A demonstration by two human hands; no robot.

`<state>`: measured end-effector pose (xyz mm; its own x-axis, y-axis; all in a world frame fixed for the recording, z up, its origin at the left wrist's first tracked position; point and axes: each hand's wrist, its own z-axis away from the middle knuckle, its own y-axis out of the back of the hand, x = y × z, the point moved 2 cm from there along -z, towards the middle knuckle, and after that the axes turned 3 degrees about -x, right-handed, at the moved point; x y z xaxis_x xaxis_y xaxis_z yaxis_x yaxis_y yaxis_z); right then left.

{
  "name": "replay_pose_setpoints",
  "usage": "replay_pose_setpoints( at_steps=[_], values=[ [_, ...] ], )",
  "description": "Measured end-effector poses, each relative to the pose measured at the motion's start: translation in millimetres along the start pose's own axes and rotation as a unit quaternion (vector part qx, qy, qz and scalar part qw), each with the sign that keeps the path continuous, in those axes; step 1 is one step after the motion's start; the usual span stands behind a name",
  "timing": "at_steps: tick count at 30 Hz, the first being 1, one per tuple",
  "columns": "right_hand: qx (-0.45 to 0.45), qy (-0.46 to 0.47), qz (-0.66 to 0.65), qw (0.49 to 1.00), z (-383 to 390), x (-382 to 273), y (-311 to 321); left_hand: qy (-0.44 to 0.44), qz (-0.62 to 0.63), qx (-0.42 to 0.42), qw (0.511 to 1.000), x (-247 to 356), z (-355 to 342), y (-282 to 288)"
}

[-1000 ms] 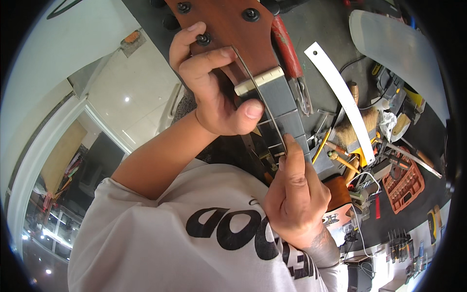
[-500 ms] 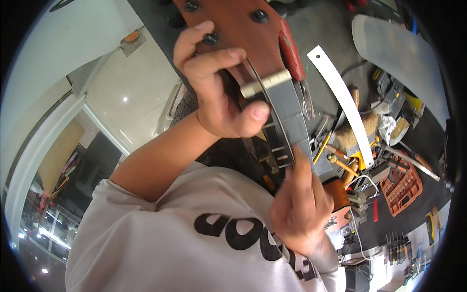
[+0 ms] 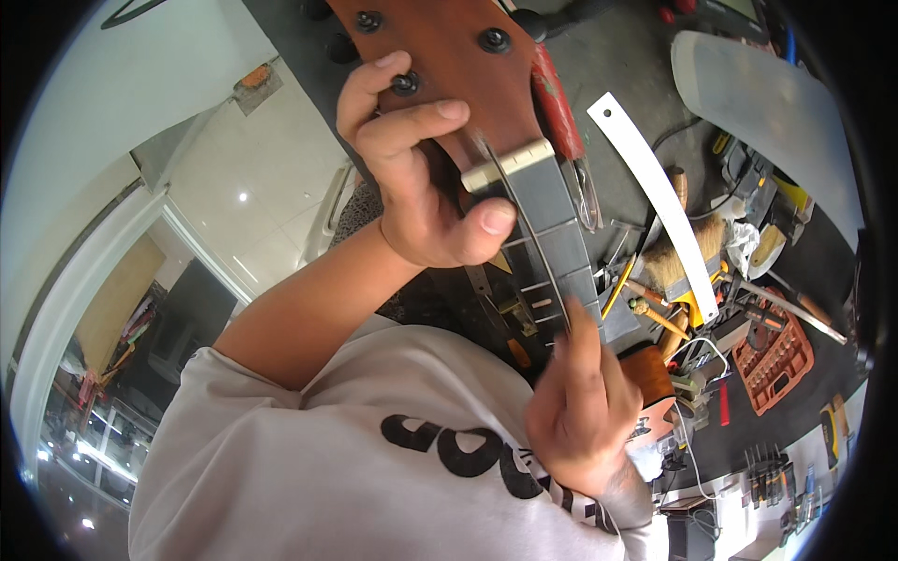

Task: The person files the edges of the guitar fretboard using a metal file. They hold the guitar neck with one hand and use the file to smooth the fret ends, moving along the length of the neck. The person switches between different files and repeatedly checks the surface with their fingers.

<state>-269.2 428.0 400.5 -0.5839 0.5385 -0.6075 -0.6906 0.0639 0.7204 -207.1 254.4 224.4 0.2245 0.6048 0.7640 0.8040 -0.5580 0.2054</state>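
A guitar headstock (image 3: 458,65) in reddish-brown wood, with black tuning pegs, points away from me. Below it a pale nut (image 3: 508,165) crosses the top of the dark fretboard (image 3: 547,210). My left hand (image 3: 412,168) wraps the neck from the left, fingertips over the headstock and thumb at the fretboard's edge. A thin dark file (image 3: 533,234) lies lengthwise over the nut, its tip blurred on the headstock. My right hand (image 3: 585,402), partly blurred, grips the file's near end, index finger stretched along it.
Right of the neck lie a red-handled tool (image 3: 558,103), a curved white strip (image 3: 655,206), a brush (image 3: 687,252), a yellow pencil (image 3: 619,288) and an orange-brown tool case (image 3: 772,365). Another guitar body (image 3: 647,374) shows beside my right hand. A glass-fronted cabinet (image 3: 103,374) stands left.
The file has slid back a little toward me with my right hand, its tip now nearer the nut. My left hand keeps its hold; the headstock has shifted slightly.
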Motion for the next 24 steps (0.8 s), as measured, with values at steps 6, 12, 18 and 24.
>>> replay_pose_setpoints(
  at_steps=[6,12,18,24],
  values=[
    [0.045,-0.009,0.008,0.999,12.5,-2.8,-5.0,-0.002,-0.001,-0.001,1.000,0.8,-4.2,1.7],
    [0.005,-0.016,-0.006,1.000,2.4,-2.3,-3.4,0.022,0.009,-0.003,1.000,3.3,-0.6,2.5],
    [-0.020,-0.008,-0.028,0.999,-20.1,-3.9,-7.7,0.049,0.006,0.009,0.999,-0.9,0.1,4.3],
    [0.012,-0.011,-0.021,1.000,-4.3,3.3,-8.8,0.055,0.010,-0.004,0.998,5.0,1.9,2.1]
  ],
)
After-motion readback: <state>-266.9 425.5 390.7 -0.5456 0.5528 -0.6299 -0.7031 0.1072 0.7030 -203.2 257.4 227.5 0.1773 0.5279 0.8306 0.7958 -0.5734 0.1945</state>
